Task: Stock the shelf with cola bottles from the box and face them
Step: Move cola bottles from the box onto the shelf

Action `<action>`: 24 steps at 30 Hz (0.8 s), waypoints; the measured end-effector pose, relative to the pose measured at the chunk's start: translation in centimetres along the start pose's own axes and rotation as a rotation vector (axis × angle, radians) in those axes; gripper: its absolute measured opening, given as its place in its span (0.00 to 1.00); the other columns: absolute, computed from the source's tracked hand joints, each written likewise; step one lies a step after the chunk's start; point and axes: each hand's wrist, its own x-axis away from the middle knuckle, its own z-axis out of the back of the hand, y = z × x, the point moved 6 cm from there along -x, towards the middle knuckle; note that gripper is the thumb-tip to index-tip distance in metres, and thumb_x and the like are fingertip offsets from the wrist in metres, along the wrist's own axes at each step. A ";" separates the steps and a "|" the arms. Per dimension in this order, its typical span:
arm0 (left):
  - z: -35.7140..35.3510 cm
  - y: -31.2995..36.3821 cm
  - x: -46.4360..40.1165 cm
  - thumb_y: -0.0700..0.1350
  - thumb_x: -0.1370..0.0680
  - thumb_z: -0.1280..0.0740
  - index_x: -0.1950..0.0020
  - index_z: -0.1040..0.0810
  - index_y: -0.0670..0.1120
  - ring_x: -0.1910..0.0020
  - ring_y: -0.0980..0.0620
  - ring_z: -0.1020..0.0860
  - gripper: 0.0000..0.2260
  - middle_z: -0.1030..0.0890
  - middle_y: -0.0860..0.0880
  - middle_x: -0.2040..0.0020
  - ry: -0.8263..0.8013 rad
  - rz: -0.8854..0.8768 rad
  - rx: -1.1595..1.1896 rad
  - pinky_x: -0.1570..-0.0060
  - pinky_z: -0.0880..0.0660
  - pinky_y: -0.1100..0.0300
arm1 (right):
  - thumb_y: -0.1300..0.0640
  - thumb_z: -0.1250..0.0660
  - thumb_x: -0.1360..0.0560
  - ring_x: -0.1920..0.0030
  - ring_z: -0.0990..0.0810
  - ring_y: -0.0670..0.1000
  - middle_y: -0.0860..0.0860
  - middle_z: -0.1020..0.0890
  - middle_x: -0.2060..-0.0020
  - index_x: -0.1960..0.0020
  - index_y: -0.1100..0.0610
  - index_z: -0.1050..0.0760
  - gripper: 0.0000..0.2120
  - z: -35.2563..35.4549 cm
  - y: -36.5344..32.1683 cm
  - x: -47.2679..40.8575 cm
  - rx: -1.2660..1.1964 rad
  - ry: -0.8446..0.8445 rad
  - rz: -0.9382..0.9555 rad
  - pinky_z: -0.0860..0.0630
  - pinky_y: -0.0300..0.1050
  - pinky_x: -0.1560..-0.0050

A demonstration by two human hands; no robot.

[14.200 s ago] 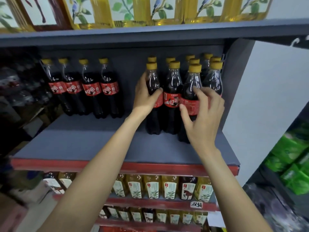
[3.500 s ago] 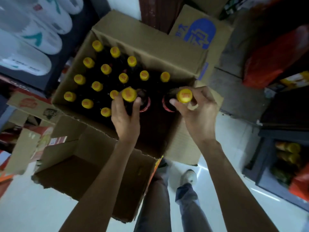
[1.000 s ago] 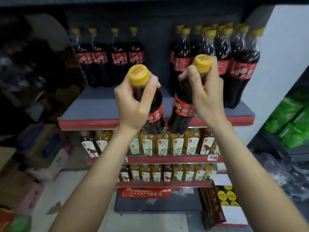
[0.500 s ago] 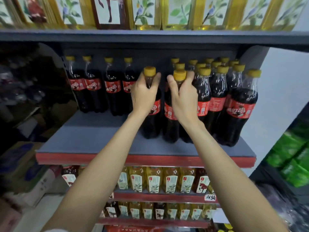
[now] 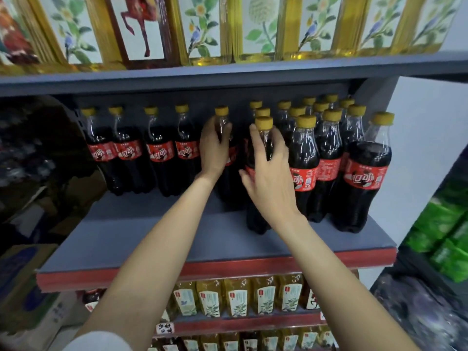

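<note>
Left hand (image 5: pixel 214 150) grips a cola bottle (image 5: pixel 222 158) on the grey shelf (image 5: pixel 152 239); right hand (image 5: pixel 268 178) wraps the next bottle (image 5: pixel 260 173). Four bottles (image 5: pixel 141 158) stand left, a packed cluster (image 5: pixel 336 160) right.

Large oil bottles (image 5: pixel 260 29) with bird-and-flower labels line the top tier, yellow tea bottles (image 5: pixel 238 297) fill the lower rows (a handwritten price tag (image 5: pixel 164 328) below), and green packets (image 5: pixel 445 239) sit rightward.

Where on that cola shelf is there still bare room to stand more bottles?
The grey shelf is bare along its front left, before the back row of four bottles and left of the left hand. The right, beyond the right hand, is crowded with cola bottles.
</note>
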 end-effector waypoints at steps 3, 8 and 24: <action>-0.6 -0.5 -0.5 0.48 0.20 0.36 0.30 0.35 0.41 0.36 0.48 0.27 0.22 0.25 0.42 0.35 0.024 0.017 0.000 0.36 0.30 0.55 | 0.56 0.25 0.31 0.30 0.36 0.70 0.71 0.35 0.32 0.26 0.62 0.38 0.39 0.1 -0.2 0.2 0.159 -0.012 0.045 0.36 0.63 0.30; -0.5 -1.6 0.7 0.50 0.24 0.33 0.24 0.43 0.45 0.30 0.47 0.32 0.32 0.31 0.43 0.29 -0.061 -0.017 -0.030 0.31 0.33 0.48 | 0.48 0.24 0.34 0.28 0.39 0.68 0.69 0.32 0.32 0.28 0.58 0.33 0.38 0.5 0.1 0.8 0.393 0.011 0.124 0.48 0.64 0.27; -1.4 -4.3 0.9 0.43 0.25 0.29 0.21 0.55 0.52 0.27 0.42 0.38 0.42 0.39 0.40 0.25 -0.257 0.061 -0.201 0.32 0.36 0.47 | 0.40 0.24 0.37 0.26 0.45 0.64 0.68 0.34 0.30 0.26 0.52 0.37 0.45 0.6 0.8 1.8 0.447 -0.036 0.157 0.58 0.63 0.27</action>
